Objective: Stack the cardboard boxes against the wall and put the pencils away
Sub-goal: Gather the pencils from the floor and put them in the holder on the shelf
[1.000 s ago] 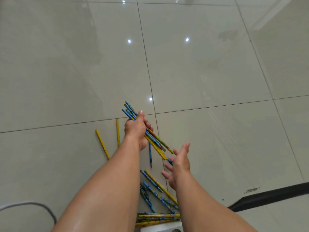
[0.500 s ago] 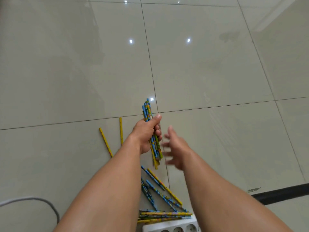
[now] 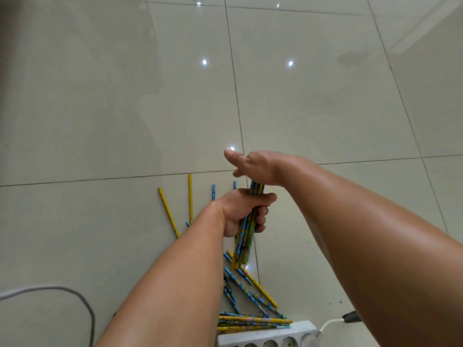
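My left hand (image 3: 241,211) is closed around a bundle of blue and yellow pencils (image 3: 244,240), held nearly upright above the tiled floor. Flat on the bundle's top ends rests the palm of my right hand (image 3: 258,167), fingers straight and holding nothing. Two yellow pencils (image 3: 168,212) lie loose on the floor to the left, with blue ones partly hidden behind my left wrist. Several more pencils (image 3: 248,294) lie scattered below the bundle and in a pile by a power strip. No cardboard boxes are in view.
A white power strip (image 3: 265,336) lies at the bottom edge with a white plug lead (image 3: 328,324) on its right. A grey cable (image 3: 75,299) curves across the floor at bottom left. Glossy beige tiles (image 3: 313,108) stretch ahead.
My right hand rose from below the bundle and came down flat on its top. My left hand turned the bundle from slanted to nearly upright.
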